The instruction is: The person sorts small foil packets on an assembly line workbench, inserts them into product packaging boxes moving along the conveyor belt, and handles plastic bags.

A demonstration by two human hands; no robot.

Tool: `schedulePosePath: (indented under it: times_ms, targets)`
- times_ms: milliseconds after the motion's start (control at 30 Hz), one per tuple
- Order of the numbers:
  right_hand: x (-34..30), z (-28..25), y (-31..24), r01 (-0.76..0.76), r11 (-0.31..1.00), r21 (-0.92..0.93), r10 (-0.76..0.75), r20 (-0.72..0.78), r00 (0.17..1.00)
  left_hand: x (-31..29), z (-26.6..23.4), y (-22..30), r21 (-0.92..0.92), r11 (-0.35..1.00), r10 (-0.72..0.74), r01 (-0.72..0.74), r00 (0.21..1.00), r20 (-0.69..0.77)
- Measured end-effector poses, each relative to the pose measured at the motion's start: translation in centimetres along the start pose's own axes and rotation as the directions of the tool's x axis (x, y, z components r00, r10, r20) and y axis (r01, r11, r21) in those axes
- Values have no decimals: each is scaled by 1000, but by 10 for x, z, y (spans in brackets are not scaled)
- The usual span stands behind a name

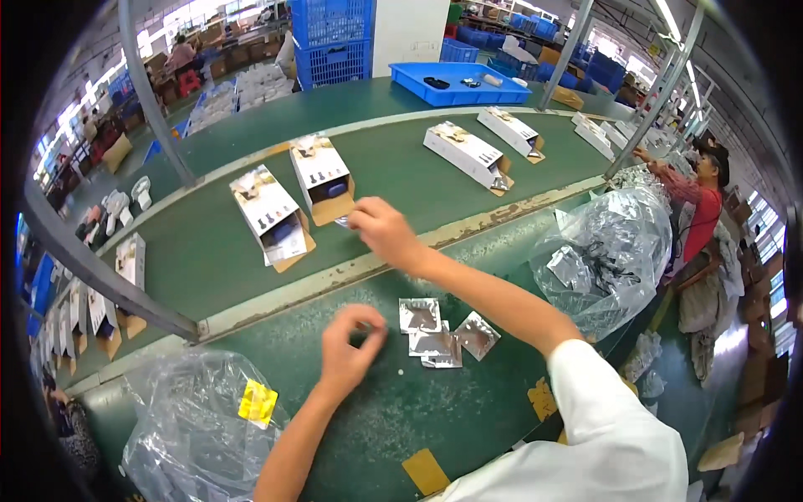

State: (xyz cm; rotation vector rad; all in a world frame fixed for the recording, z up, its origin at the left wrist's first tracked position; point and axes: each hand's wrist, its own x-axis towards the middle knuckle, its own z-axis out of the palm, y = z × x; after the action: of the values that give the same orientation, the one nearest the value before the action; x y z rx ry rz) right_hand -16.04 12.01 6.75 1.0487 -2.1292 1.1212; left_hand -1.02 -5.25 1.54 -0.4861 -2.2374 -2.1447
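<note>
My right hand (389, 236) reaches over the conveyor to the mouth of an open white box (318, 163). Its fingers pinch a small silver foil packet (342, 222), mostly hidden by the fingers and box flap. Something dark blue shows inside that box. Just left lies another white box (266, 205), its brown flap open and a white sheet sticking out. Above the green worktable my left hand (351, 347) is curled, thumb and fingertips close together, with nothing visible in it. Several silver foil packets (431, 341) lie loosely overlapped to its right.
A clear plastic bag (196, 427) with a yellow label lies at left; another, stuffed bag (606, 259) is at right. More white boxes (468, 155) lie along the conveyor. A blue tray (456, 84) stands beyond. Metal posts (109, 268) rise nearby. A co-worker (703, 201) stands at right.
</note>
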Motion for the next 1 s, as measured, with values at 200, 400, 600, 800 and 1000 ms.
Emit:
schedulePosePath:
  times_ms: [200,400,600,800,1000]
  targets:
    - [70,126,85,216,841,-497,-227,39,973,53,-93,23,765,635,459,-111,850,-258]
    - [40,88,84,-44,982,-181,65,111,992,133,-121,-39,999,-32,462,43,886,-23]
    - [-87,-87,-6,-261,938,-228,311,219,925,152,-103,-22,998,-58,560,20,829,16]
    - [-223,-247,-7,-412,410,-814,519,-164,839,177,-50,-32,997,-82,433,-5,901,40]
    - [-246,-260,15,-429,70,-900,518,-335,787,171,-21,-33,986,132,330,-103,943,55]
